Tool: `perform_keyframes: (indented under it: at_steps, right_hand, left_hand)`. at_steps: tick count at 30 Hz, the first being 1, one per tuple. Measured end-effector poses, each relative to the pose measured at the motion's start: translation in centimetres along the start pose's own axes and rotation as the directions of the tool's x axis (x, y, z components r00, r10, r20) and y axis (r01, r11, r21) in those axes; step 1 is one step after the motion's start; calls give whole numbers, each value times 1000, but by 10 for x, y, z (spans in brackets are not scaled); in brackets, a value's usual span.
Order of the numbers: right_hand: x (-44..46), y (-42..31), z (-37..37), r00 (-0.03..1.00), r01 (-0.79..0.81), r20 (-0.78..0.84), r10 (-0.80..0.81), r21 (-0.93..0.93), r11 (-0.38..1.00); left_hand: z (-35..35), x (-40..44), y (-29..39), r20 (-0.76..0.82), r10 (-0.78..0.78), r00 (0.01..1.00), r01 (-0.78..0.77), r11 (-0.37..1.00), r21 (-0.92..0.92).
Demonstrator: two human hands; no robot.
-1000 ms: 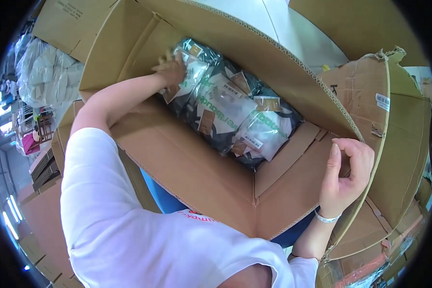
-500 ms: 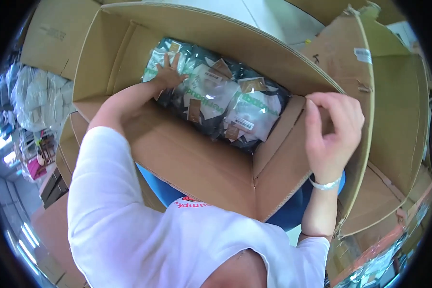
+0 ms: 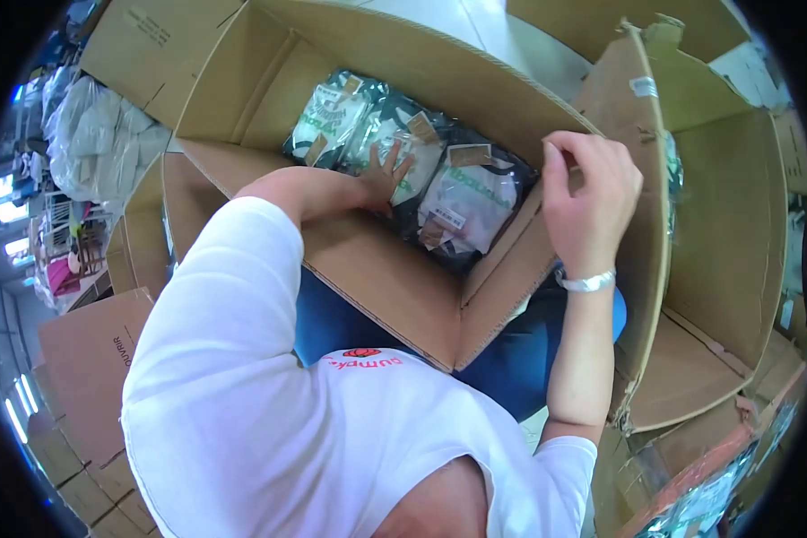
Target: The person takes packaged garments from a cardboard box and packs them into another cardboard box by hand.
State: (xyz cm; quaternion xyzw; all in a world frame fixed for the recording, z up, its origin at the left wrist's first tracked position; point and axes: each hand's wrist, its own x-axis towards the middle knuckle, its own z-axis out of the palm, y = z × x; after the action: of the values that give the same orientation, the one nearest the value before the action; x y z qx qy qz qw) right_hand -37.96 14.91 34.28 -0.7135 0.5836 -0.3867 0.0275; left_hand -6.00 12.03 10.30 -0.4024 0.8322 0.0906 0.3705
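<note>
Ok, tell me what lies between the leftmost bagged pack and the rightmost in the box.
In the head view, the middle pack lies between the leftmost pack and the rightmost pack, the left hand spread over it.

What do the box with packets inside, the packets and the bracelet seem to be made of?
Box: matt brown corrugated cardboard; its cut edge looks ridged.
Packets: probably glossy clear plastic film, since it glares and wrinkles.
Bracelet: silvery, shiny; perhaps metal or plastic, I cannot tell.
</note>
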Motion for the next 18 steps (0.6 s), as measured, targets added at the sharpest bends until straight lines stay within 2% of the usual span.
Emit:
perform_keyframes:
  at_steps: [1, 4, 6, 8, 9, 10, 11, 12, 13, 14, 15, 16, 17, 18]
  right_hand:
    - [-2, 1, 0, 999, 35, -36, -35, 18, 999]
    - [-9, 6, 4, 985, 100, -151, -81, 122, 987]
    - [-12, 14, 7, 968, 138, -232, -97, 169, 976]
    - [-23, 8, -4, 983, 104, -170, -71, 199, 974]
    - [-31, 1, -20, 994, 107, -36, -104, 96, 990]
    - [-41, -8, -39, 987, 117, 109, -117, 11, 993]
    - [-48, -5, -70, 953, 7, 296, -69, 207, 978]
    - [-53, -1, -108, 875, -142, 479, -74, 399, 906]
    - [-48, 2, -150, 856, -145, 517, -3, 245, 959]
    - [-45, 26, -175, 872, -158, 490, -2, 285, 945]
    - [-34, 46, -201, 844, -244, 514, 153, 114, 963]
    - [-26, 78, -214, 779, -532, 480, 404, 164, 830]
    - [-40, 131, -216, 857, -448, 295, 423, 20, 894]
    - [-41, 179, -218, 884, -357, 235, 403, -215, 909]
  left_hand:
    - [-13, 0, 9, 113, -35, 993, 34, 999, 6]
    - [-31, -14, 36, 172, 29, 985, -23, 999, -40]
    - [-26, 5, 55, 385, 260, 885, -282, 959, 0]
    - [-17, 19, 51, 400, 375, 836, -288, 921, -262]
    - [-41, 9, 51, 237, 511, 827, -450, 852, -265]
    - [-86, -11, 56, 304, 433, 849, -239, 826, -510]
    - [-129, -31, 57, 400, 359, 844, 31, 711, -703]
    - [-154, -37, 51, 358, 322, 877, 40, 692, -721]
    - [-172, -48, 43, 324, 274, 905, 66, 664, -744]
    - [-192, -66, 40, 137, 193, 972, -77, 805, -588]
    - [-211, -85, 35, -74, 152, 986, -169, 909, -381]
    - [-231, -108, 39, -211, 73, 975, -148, 920, -362]
    - [-234, -134, 58, -359, -11, 933, -120, 932, -342]
    - [-235, -143, 67, -347, -4, 938, -122, 932, -340]
